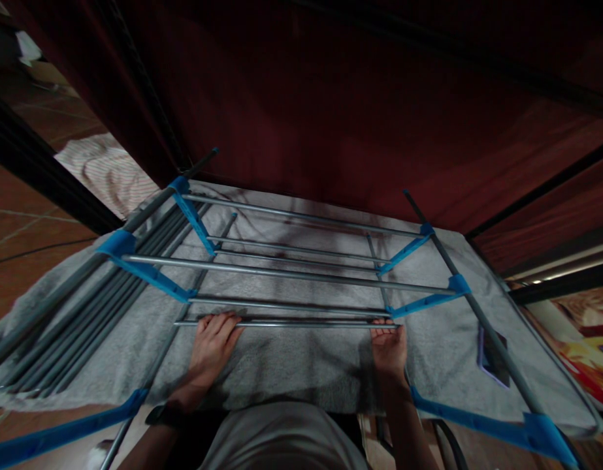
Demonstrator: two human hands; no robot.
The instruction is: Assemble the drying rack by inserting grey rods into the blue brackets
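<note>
A loose grey metal rod (pixel 301 324) lies crosswise in front of me, held at both ends. My left hand (pixel 210 346) grips its left end with fingers curled over it. My right hand (pixel 388 346) grips its right end, fingers wrapped round. The rod sits just before the nearest rung of a rack frame (pixel 291 274) made of grey rods joined by blue plastic connectors (pixel 149 271). The frame rests over a grey towel-like cloth (pixel 291 365).
A bundle of several spare grey rods (pixel 80 326) lies on the cloth at the left. A phone-like purple object (pixel 492 359) lies on the cloth at the right. Dark red fabric walls (pixel 330 98) rise behind. Blue bars (pixel 487 427) cross near my body.
</note>
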